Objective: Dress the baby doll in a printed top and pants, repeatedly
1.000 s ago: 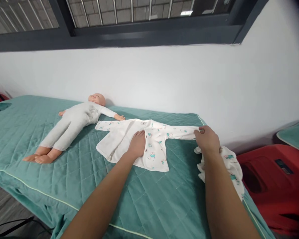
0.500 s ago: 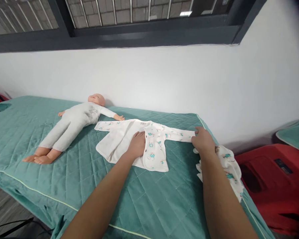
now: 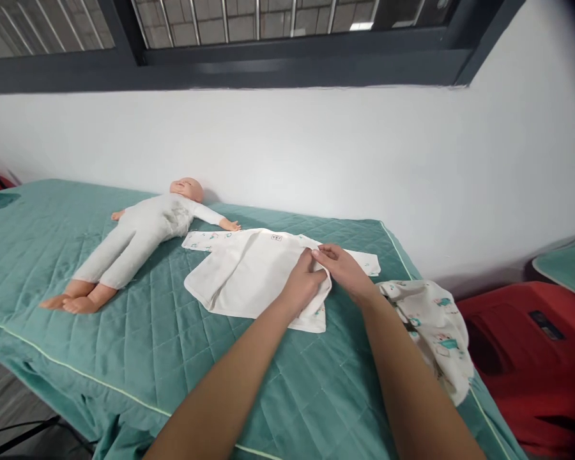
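A small white baby jacket [image 3: 253,275] with a teal print lies spread on the bed, its plain inner side showing across the middle. My left hand [image 3: 303,281] is closed on the edge of the right-hand front panel, which is folded outward. Close beside it, my right hand [image 3: 338,265] pinches the same panel higher up, the fingertips of both hands almost meeting. The jacket's right sleeve shows partly beyond my right hand. Left of the jacket lies a baby doll [image 3: 148,233] on its back in a white suit, one hand near the jacket's left sleeve.
A crumpled printed cloth [image 3: 436,332] lies at the bed's right edge. Green quilted fabric covers the bed [image 3: 138,345]. A red plastic chair [image 3: 531,358] stands to the right, and a white wall [image 3: 287,153] with a barred window runs behind.
My right hand has left the sleeve end and moved left to the front panel. My left hand has shifted right, and the panel is now turned outward.
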Available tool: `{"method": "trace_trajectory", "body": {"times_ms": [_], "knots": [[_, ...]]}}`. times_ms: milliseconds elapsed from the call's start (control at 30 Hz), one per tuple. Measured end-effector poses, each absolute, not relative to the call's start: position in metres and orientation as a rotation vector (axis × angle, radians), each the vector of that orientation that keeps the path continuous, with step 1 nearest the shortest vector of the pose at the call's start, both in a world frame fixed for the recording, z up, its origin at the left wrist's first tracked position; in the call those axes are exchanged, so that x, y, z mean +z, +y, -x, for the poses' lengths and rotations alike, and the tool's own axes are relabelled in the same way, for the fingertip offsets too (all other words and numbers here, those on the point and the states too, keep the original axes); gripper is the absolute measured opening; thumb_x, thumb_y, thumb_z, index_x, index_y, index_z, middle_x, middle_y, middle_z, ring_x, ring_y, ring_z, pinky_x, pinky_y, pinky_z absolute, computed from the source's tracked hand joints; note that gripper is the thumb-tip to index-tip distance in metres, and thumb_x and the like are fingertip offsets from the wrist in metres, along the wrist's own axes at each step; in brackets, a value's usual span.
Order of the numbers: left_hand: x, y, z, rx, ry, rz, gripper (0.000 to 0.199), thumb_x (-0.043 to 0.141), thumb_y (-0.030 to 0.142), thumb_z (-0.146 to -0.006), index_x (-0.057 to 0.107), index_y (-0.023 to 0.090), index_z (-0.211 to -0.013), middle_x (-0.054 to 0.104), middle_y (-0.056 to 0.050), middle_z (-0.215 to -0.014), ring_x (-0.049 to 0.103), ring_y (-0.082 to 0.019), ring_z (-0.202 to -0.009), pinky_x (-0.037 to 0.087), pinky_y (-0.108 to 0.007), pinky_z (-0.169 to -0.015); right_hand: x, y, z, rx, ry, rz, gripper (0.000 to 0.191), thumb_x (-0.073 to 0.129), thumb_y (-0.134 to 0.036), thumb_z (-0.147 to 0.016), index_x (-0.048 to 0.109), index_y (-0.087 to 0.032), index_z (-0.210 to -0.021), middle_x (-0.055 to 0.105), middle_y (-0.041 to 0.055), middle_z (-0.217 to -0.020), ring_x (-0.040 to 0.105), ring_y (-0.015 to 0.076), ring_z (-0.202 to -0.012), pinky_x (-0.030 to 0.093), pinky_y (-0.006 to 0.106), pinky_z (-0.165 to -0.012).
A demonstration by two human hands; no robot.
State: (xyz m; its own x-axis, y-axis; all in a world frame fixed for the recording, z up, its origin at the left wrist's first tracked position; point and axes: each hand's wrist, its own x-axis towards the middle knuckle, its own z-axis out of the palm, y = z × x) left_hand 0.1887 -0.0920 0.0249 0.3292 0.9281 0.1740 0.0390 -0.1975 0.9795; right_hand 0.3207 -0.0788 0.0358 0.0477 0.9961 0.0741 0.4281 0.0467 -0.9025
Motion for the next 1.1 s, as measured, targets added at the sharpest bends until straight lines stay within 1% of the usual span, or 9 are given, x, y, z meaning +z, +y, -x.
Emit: {"method": "trace_trajectory", "body": {"times_ms": [200, 333, 433, 567, 700, 833, 900, 1000, 1100], "knots": [[0.012, -0.094, -0.199, 1.090, 0.989, -1.493, 0.040, 0.065, 0.020, -0.078, 0.052, 0.018, -0.116, 0.060, -0.011, -0.128, 0.056, -0.024, -0.119, 0.047, -0.038, -0.102, 0.041, -0.087, -0.329, 1.155, -1.414, 1.437, 0.052, 0.075, -0.046, -0.076, 0.059, -0.022, -0.120, 0.068, 0.0094, -0.125, 0.067, 0.0247, -0.110, 0.055, 0.032, -0.089], [0.004, -0.089, -0.195, 1.126, 1.086, -1.590, 0.066, 0.069, 0.019, -0.076, 0.042, 0.016, -0.137, 0.038, -0.015, -0.154, 0.038, -0.028, -0.142, 0.037, -0.042, -0.117, 0.038, -0.081, -0.334, 1.066, -1.389, 1.507, 0.047, 0.075, -0.035, -0.071, 0.061, -0.021, -0.114, 0.074, 0.0068, -0.108, 0.070, 0.0234, -0.093, 0.055, 0.030, -0.074], [0.000, -0.086, -0.191, 1.139, 1.083, -1.697, 0.066, 0.059, 0.016, -0.083, 0.038, 0.017, -0.145, 0.027, -0.012, -0.162, 0.024, -0.025, -0.150, 0.023, -0.044, -0.125, 0.032, -0.074, -0.342, 0.909, -1.284, 1.619, 0.040, 0.070, -0.038, -0.072, 0.065, -0.019, -0.108, 0.075, 0.0052, -0.094, 0.069, 0.0214, -0.077, 0.052, 0.030, -0.065], [-0.004, -0.086, -0.189, 1.139, 1.097, -1.811, 0.057, 0.052, 0.015, -0.085, 0.046, 0.012, -0.142, 0.041, -0.014, -0.155, 0.034, -0.024, -0.146, 0.024, -0.043, -0.125, 0.022, -0.068, -0.352, 0.726, -1.188, 1.735, 0.036, 0.063, -0.040, -0.076, 0.068, -0.017, -0.103, 0.073, 0.0043, -0.083, 0.065, 0.0204, -0.071, 0.049, 0.030, -0.064], [-0.006, -0.088, -0.190, 1.082, 1.215, -1.993, 0.050, 0.050, 0.015, -0.086, 0.054, 0.010, -0.135, 0.054, -0.016, -0.144, 0.044, -0.025, -0.139, 0.031, -0.043, -0.122, 0.017, -0.067, -0.352, 0.570, -1.360, 1.847, 0.041, 0.059, -0.043, -0.082, 0.065, -0.015, -0.111, 0.073, 0.0082, -0.093, 0.065, 0.0217, -0.081, 0.048, 0.033, -0.075], [-0.006, -0.085, -0.190, 1.000, 1.386, -2.104, 0.047, 0.049, 0.018, -0.088, 0.056, 0.007, -0.133, 0.057, -0.017, -0.139, 0.047, -0.026, -0.136, 0.032, -0.041, -0.120, 0.018, -0.070, -0.350, 0.446, -1.486, 1.940, 0.046, 0.062, -0.045, -0.083, 0.062, -0.016, -0.119, 0.071, 0.0104, -0.103, 0.064, 0.0233, -0.092, 0.045, 0.035, -0.086], [-0.006, -0.081, -0.190, 0.952, 1.479, -2.114, 0.046, 0.047, 0.019, -0.089, 0.056, 0.008, -0.133, 0.058, -0.016, -0.138, 0.048, -0.026, -0.135, 0.033, -0.040, -0.119, 0.019, -0.071, -0.349, 0.421, -1.572, 1.906, 0.040, 0.064, -0.043, -0.081, 0.066, -0.018, -0.112, 0.071, 0.0091, -0.106, 0.063, 0.0233, -0.098, 0.044, 0.034, -0.089], [-0.006, -0.074, -0.189, 0.864, 1.545, -2.148, 0.046, 0.046, 0.021, -0.091, 0.054, 0.010, -0.134, 0.058, -0.015, -0.139, 0.047, -0.026, -0.135, 0.032, -0.041, -0.119, 0.017, -0.068, -0.349, 0.391, -1.572, 1.870, 0.024, 0.060, -0.038, -0.082, 0.070, -0.019, -0.094, 0.072, 0.0068, -0.098, 0.063, 0.0223, -0.096, 0.043, 0.033, -0.088], [-0.005, -0.065, -0.189, 0.811, 1.540, -2.185, 0.048, 0.046, 0.024, -0.092, 0.050, 0.012, -0.138, 0.055, -0.014, -0.143, 0.045, -0.026, -0.137, 0.030, -0.042, -0.119, 0.015, -0.062, -0.351, 0.403, -1.453, 1.889, 0.029, 0.051, -0.039, -0.086, 0.070, -0.017, -0.089, 0.073, 0.0080, -0.092, 0.064, 0.0218, -0.089, 0.045, 0.032, -0.083]]}}
